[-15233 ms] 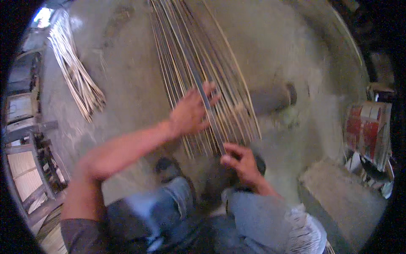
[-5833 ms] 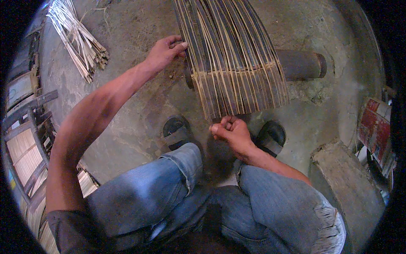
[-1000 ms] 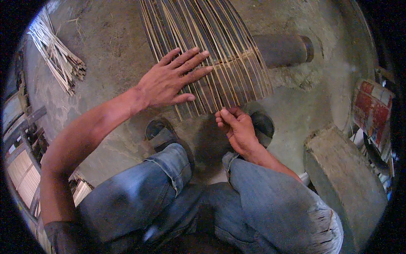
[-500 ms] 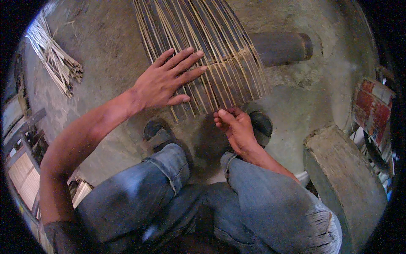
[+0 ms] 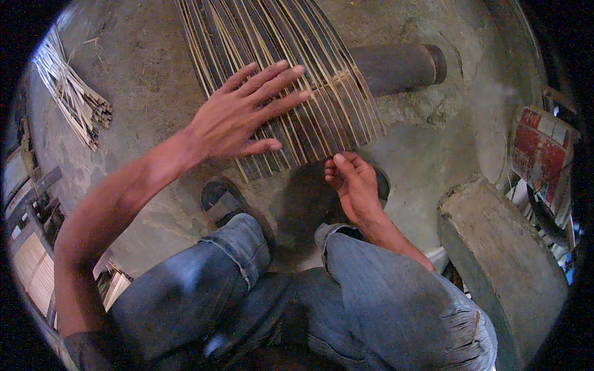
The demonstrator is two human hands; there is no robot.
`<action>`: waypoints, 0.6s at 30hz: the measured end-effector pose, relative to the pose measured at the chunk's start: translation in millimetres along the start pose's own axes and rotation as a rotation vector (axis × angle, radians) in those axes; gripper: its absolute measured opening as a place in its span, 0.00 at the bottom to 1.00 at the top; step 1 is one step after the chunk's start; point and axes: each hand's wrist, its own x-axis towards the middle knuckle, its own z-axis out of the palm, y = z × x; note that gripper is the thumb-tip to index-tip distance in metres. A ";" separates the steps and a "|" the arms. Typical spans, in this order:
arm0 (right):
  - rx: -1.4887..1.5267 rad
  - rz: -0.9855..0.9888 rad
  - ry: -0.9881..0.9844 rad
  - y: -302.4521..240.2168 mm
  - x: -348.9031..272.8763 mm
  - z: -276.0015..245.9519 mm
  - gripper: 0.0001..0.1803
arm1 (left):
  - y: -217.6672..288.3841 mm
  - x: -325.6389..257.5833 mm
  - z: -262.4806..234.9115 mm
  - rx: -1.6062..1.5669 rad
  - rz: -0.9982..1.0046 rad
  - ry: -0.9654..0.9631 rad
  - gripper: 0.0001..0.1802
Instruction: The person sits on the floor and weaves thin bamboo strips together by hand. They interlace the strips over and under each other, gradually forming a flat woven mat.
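A row of thin, pale bamboo strips runs away from me across the floor, held together by a crosswise binding near its close end. My left hand lies over the left part of the row, fingers stretched and spread, palm down. At the near edge, my right hand is closed, thumb against curled fingers, pinching the end of one strip. The fingers hide the very tip of that strip.
Under the strips' right side lies a dark, round log or pipe. A bundle of loose strips rests at the far left. To the right stand a concrete block and a worn red-and-white panel. My sandal is near the strips' edge.
My right hand has shifted slightly right along the near edge, to another strip end. The left hand stays spread on the strips. The whole view has slid a little.
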 end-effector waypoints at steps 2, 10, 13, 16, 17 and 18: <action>-0.019 -0.017 -0.008 1.9 1.2 -1.3 0.09 | -1.2 8.3 9.9 0.016 0.002 0.001 0.46; -0.004 -0.048 0.039 8.7 -0.7 4.2 0.09 | -1.2 9.3 19.8 0.057 -0.013 -0.015 0.45; -0.013 -0.029 0.026 3.9 -2.1 10.0 0.09 | 0.2 6.8 15.6 0.058 -0.023 -0.001 0.43; 0.032 -0.018 0.036 5.0 -1.9 9.2 0.08 | -0.2 8.0 17.2 0.059 -0.015 -0.015 0.44; 0.020 -0.015 0.028 4.5 -1.5 8.6 0.08 | -0.6 8.4 17.7 0.060 -0.015 -0.022 0.45; 0.009 -0.012 0.020 4.1 -0.8 7.4 0.09 | -1.0 8.7 18.0 0.060 -0.014 -0.030 0.47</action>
